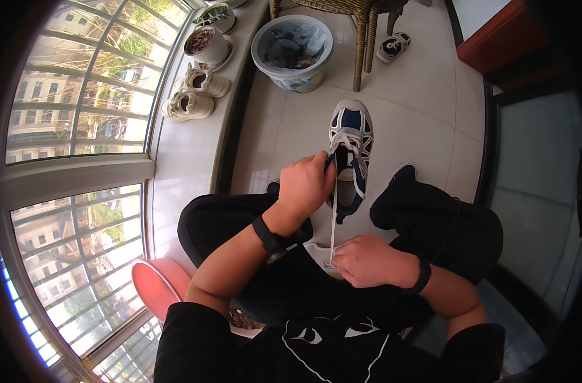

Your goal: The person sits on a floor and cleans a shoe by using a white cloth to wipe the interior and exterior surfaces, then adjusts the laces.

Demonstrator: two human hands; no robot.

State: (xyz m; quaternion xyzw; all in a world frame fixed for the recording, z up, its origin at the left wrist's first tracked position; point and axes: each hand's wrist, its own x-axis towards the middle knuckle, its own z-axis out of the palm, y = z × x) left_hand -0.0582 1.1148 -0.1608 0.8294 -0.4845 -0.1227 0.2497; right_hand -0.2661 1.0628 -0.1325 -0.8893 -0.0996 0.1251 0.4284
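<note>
A navy and white sneaker (352,119) points away from me in front of my knees. My left hand (304,182) grips the left side of its collar, near the tongue. From the lacing a white shoelace (334,215) runs straight back toward my body. Its near end is pinched in the fingers of my right hand (374,261), which is close to my lap. The lace looks taut. The shoe's opening faces up, and its insole shows inside. My left fingertips are partly hidden behind the collar.
A lined waste bin (291,52) stands beyond the sneaker, beside a wicker chair (361,48). Another sneaker (394,47) lies near the chair leg. Cream shoes (190,106) and potted plants (204,45) line the windowsill at left. A pink basin (159,287) sits by my left elbow.
</note>
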